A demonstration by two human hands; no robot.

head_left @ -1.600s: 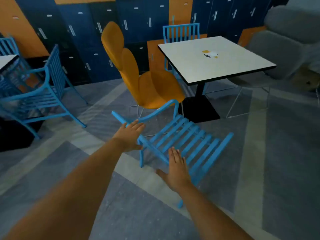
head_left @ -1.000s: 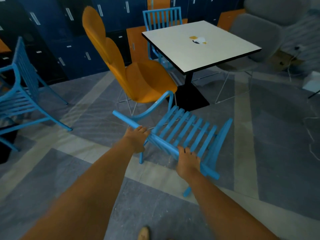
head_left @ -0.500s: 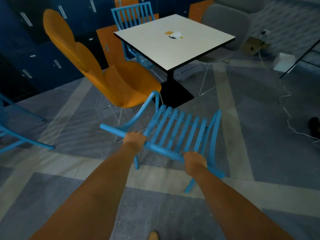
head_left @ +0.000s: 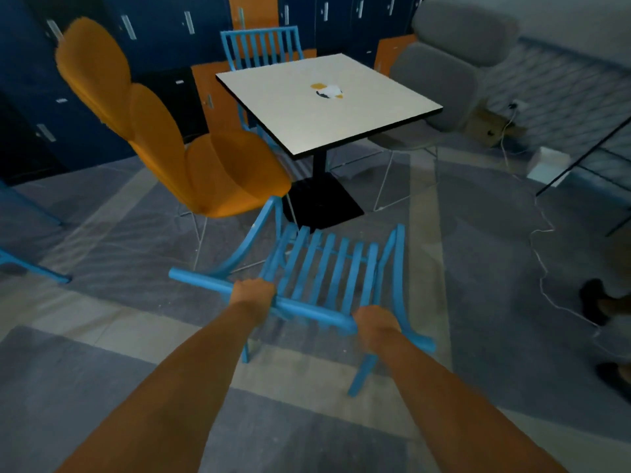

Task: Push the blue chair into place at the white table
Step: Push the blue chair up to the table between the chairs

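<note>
I have both hands on the blue chair (head_left: 327,268): my left hand (head_left: 252,297) is curled tight around the top rail of its backrest, left of the slats, and my right hand (head_left: 375,327) is closed over the same rail near its right end. The chair stands on the carpeted floor (head_left: 495,268) just short of the white counter (head_left: 307,107), its seat facing the black pedestal base (head_left: 324,203), with the front edge of the seat close to that base but not yet under the top.

It looks like a rigid slatted frame, metal or hard plastic I would guess, so I judge it stiff and fairly light, and it should answer a push straight away without flexing. The round rail gives a sure hold (smooth, so a firm wrap matters more than force). Holding it wide apart as I do now should let me steer it and stop it slewing.

The carpet may drag on the legs, so I would expect a small lift or a steady shove rather than a jerk. The orange chair (head_left: 205,158) sits just beside the blue chair's left arm, near enough to snag. The grey armchair (head_left: 444,80) stands at the counter's far right side, well apart from my path.
</note>
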